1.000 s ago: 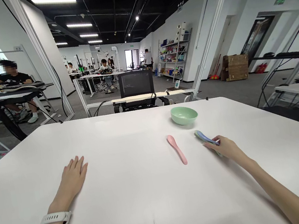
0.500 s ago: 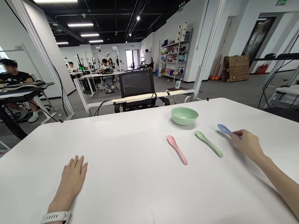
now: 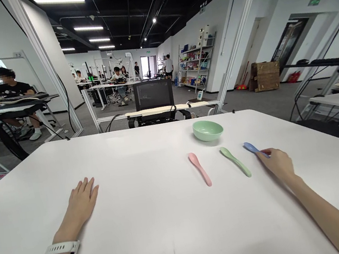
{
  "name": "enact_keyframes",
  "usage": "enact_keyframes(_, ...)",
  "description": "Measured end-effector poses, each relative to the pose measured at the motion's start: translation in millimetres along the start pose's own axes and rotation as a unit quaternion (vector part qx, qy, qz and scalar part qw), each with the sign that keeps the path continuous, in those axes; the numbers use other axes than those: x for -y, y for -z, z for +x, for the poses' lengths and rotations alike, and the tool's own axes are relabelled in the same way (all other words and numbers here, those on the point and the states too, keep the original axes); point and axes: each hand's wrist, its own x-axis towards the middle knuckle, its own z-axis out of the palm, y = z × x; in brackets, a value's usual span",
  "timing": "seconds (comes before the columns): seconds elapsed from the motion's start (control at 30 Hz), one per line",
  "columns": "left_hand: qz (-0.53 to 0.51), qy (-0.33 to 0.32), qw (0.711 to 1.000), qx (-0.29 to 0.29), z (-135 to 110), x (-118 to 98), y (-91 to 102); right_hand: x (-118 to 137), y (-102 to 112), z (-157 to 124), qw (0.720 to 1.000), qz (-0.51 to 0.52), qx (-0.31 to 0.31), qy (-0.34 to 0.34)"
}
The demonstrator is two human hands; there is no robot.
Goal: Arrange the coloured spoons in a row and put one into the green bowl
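My right hand point(image 3: 277, 163) pinches the handle of a blue spoon point(image 3: 251, 147) at the right side of the white table point(image 3: 136, 238). The spoon's bowl points away to the left, and my fingers hide part of its handle. Left of it lies a green spoon point(image 3: 235, 162), and further left a pink spoon point(image 3: 199, 169), both untouched. Behind the spoons stands a green bowl point(image 3: 208, 130), upright. My left hand point(image 3: 82, 199) rests flat on the table at the left, fingers stretched out, holding nothing.
A metal frame point(image 3: 91, 110) rises behind the table's far edge, with a black mesh chair point(image 3: 154, 94) beyond it. A person point(image 3: 13, 86) sits at a desk on the far left. Shelves point(image 3: 199, 62) and a wooden crate point(image 3: 264, 76) stand in the background.
The blue spoon, in my right hand, has shifted slightly left and down to the table surface. My left hand stays in place; the camera view has moved a little.
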Motion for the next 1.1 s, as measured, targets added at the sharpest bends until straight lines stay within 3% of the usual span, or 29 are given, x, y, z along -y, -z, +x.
enact_keyframes(0.6,0.004,0.002,1.000,0.010,0,-1,1.2,1,-1,1,1.000,-0.015,0.005,0.003)
enact_keyframes(0.87,0.003,-0.003,1.000,-0.012,0,2,-2.9,-8,-13,8,0.999,0.005,-0.037,0.007)
enact_keyframes(1.0,0.007,-0.006,1.000,-0.005,1,2,-4.1,-3,-12,4,0.989,0.032,-0.122,0.082)
enact_keyframes(1.1,0.012,-0.001,1.000,0.003,1,1,-2.2,10,-11,0,0.969,0.091,-0.102,0.207)
